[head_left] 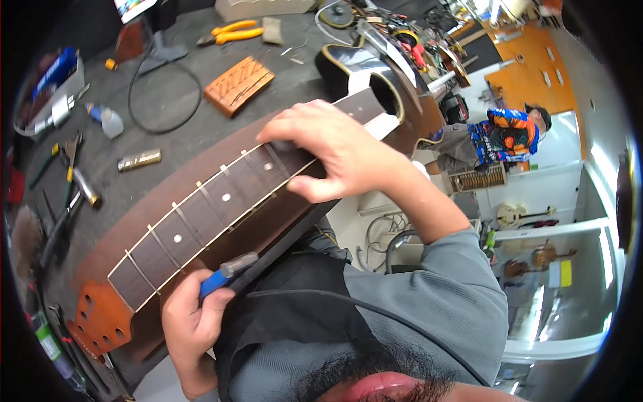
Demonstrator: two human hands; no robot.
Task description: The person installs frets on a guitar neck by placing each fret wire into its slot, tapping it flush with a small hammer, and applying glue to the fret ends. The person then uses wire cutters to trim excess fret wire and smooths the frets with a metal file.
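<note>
A guitar neck [213, 209] with a dark fingerboard, pale edges and white dots runs diagonally across the bench. Several fret ends stick out past its edges. Its orange-brown headstock [100, 318] has bare tuner holes. My right hand [341, 147] spans the fingerboard, fingers bent over the far edge and thumb at the near edge. Below the headstock end, my left hand [193, 315] closes around a short blue-handled tool [218, 283] with a grey end; its exact kind is unclear. White strips [382, 125] lie by the neck's upper end, near a dark glossy guitar body [345, 63].
Around the bench lie orange-handled pliers [236, 32], a slotted wooden block [240, 85], a looped black cable [164, 129], a small bottle [107, 120], a brass cylinder [139, 160] and a hammer [87, 187]. Another person [506, 137] stands at the right, beyond my arm.
</note>
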